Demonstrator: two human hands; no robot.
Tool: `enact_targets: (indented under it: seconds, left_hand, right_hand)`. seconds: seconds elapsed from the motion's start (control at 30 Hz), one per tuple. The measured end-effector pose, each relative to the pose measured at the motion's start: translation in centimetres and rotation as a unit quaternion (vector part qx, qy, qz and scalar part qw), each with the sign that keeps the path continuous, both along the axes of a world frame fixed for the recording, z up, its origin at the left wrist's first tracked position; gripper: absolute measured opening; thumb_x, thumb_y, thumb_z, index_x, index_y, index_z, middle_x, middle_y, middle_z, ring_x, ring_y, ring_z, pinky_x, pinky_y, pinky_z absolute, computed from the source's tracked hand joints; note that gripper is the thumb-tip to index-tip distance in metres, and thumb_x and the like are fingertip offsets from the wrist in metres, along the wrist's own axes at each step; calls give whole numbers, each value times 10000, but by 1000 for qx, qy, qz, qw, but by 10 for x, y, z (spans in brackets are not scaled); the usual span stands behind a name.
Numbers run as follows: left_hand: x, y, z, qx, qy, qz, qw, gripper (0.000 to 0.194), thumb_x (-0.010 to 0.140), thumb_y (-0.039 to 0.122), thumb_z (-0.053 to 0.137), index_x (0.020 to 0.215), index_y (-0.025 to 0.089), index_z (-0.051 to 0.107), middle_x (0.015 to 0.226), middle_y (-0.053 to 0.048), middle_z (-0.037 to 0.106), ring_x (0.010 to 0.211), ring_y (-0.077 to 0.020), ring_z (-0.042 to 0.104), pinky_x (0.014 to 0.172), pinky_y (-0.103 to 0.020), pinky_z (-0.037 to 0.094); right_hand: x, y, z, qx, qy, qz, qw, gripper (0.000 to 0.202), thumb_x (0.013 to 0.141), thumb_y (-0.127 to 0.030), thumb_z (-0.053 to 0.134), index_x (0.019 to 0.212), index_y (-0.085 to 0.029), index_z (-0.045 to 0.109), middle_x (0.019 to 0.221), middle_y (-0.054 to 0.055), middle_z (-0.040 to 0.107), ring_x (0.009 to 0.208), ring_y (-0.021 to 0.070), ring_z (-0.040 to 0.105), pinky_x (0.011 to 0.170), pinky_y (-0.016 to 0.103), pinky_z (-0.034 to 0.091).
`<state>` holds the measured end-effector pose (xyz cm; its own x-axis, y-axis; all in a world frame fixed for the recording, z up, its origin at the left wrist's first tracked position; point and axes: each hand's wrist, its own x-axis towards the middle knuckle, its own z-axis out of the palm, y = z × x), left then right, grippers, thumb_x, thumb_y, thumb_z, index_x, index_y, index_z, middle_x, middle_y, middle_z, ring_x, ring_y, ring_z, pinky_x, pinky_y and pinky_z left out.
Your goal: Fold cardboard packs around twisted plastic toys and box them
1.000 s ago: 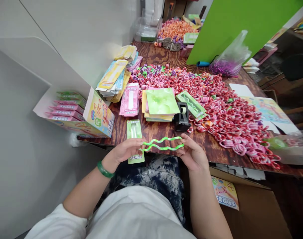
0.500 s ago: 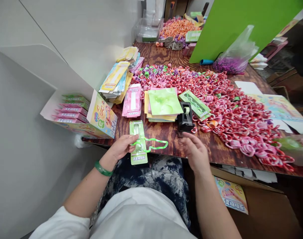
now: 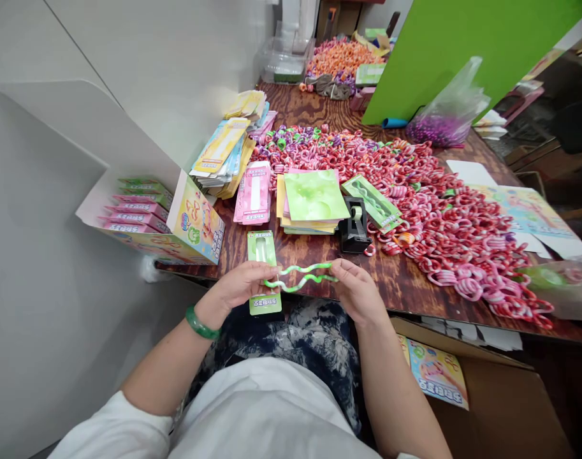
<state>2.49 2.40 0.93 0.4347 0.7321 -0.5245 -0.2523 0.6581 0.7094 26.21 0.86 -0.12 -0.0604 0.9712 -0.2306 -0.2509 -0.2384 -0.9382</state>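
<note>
A wavy green-and-white loop [image 3: 300, 278] is stretched sideways between my two hands. My left hand [image 3: 245, 282] pinches its left end, and my right hand [image 3: 356, 287] grips the right end. Under the loop's left part lies a green package card [image 3: 263, 245] with a long window, at the table's front edge; my left hand partly covers it. Just beyond my hands stand a black tape dispenser [image 3: 354, 229] and a stack of square cards topped by a green sheet [image 3: 315, 194]. A green packaged piece [image 3: 373, 203] lies beside the dispenser.
Red and pink twisted loops [image 3: 443, 223] pile across the table's right side. At left, a display box [image 3: 197, 220] holds several packs. Pink cards [image 3: 253, 194] and yellow cards [image 3: 221, 150] are stacked behind. A green panel [image 3: 453, 57] and a plastic bag [image 3: 446, 118] stand at the back right.
My right hand has moved left and taken hold of the loop's right end. The loop, earlier held by my left hand alone, is now drawn out between both hands.
</note>
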Motion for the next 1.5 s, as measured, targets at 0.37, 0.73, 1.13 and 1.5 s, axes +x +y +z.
enact_targets:
  seconds: [0.37, 0.73, 1.13, 1.5]
  left_hand:
    - [-17, 13, -8, 46, 115, -77, 989, 384, 572, 403, 887, 680, 116, 656, 661, -45, 661, 591, -140, 654, 468, -178, 452]
    - [-6, 15, -11, 6, 95, 5, 995, 353, 688, 361, 817, 597, 128, 567, 552, 6, 575, 460, -96, 602, 448, -172, 495]
    - [-9, 12, -22, 171, 335, 68, 924, 399, 801, 549, 638, 884, 159, 617, 786, -60, 641, 669, -182, 635, 621, -308, 531]
    - [36, 2, -40, 256, 658, -19, 708, 1014, 751, 480, 694, 1541, 122, 169, 1425, -297, 412, 1320, -485, 401, 1039, -568, 326]
  right_hand:
    - [23, 3, 1, -49, 2, -21, 999, 344, 578, -475, 855, 604, -179, 682, 623, 4, 604, 537, 99, 495, 453, 218, 404]
    - [25, 3, -15, -86, 24, 66, 994, 350, 618, -482, 843, 651, -170, 686, 599, -10, 619, 548, 115, 593, 504, 214, 499]
    - [-1, -14, -17, -63, -38, 210, 975, 472, 676, -355, 822, 1112, -195, 741, 784, 43, 752, 678, 170, 668, 476, 212, 433]
    - [9, -60, -38, 130, -254, -18, 958, 355, 823, -330, 691, 1162, -228, 723, 956, 58, 776, 606, 169, 706, 587, 297, 594]
